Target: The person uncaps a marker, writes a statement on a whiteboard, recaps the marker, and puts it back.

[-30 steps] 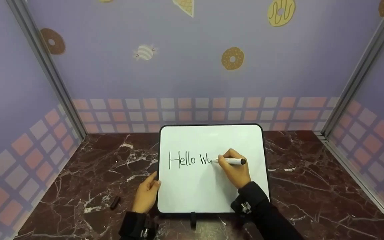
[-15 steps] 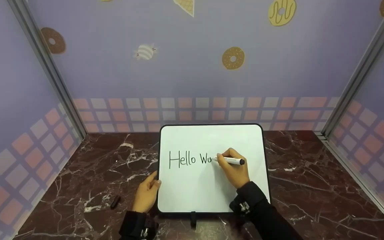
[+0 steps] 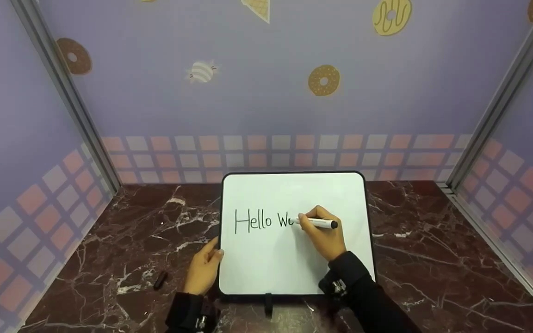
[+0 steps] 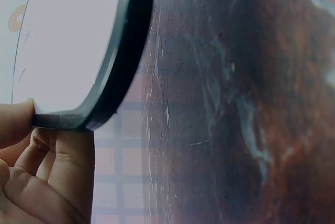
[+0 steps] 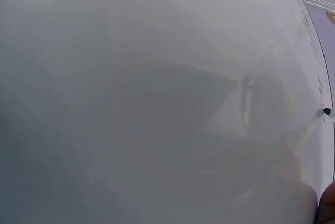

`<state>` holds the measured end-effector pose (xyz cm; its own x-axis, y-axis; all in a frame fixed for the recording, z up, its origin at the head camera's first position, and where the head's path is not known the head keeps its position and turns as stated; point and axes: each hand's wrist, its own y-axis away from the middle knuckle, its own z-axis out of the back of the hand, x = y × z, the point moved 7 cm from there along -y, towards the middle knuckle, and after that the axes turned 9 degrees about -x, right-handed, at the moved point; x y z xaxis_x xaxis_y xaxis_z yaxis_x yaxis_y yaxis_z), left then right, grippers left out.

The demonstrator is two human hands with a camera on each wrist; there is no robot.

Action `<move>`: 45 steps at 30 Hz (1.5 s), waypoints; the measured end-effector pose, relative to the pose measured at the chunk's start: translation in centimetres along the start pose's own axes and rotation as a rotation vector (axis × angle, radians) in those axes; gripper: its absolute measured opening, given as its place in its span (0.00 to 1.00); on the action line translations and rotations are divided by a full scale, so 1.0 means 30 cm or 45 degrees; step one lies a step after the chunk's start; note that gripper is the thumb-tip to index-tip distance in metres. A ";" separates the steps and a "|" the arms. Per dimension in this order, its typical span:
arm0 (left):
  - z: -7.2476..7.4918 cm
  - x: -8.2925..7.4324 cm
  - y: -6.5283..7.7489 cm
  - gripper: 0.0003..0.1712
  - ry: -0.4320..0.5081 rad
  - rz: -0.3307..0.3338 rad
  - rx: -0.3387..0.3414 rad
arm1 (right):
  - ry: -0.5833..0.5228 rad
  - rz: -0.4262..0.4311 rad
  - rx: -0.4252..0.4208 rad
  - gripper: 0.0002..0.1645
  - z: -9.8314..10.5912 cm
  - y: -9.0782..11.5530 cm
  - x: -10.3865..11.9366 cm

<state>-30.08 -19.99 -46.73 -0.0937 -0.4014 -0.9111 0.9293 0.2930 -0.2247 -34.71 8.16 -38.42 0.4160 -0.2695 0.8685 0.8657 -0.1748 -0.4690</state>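
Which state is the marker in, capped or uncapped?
Uncapped: in the right wrist view, the marker shows its bare dark tip at the whiteboard.

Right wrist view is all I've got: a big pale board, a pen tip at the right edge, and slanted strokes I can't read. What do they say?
Observer: In the head view the board reads "Hello W", then part of another letter beside the pen.
Operator: Where's the left hand?
Observer: The left hand pinches the board's left edge.
Operator: Anything lying on the table?
Observer: Yes, a small dark piece, possibly the pen's cap, lies on the table, to the left of that hand.
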 end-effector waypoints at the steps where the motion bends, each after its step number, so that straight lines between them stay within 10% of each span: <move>1: 0.000 0.000 0.000 0.26 -0.002 -0.001 -0.003 | -0.013 -0.007 0.003 0.11 0.002 -0.001 -0.001; 45: -0.001 0.009 -0.002 0.26 -0.015 0.028 0.007 | 0.009 0.012 -0.017 0.13 0.043 -0.005 -0.015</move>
<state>-30.19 -20.08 -46.98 -0.0692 -0.4052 -0.9116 0.9331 0.2970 -0.2029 -34.66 9.51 -38.53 0.4221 -0.2780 0.8629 0.8580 -0.1847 -0.4793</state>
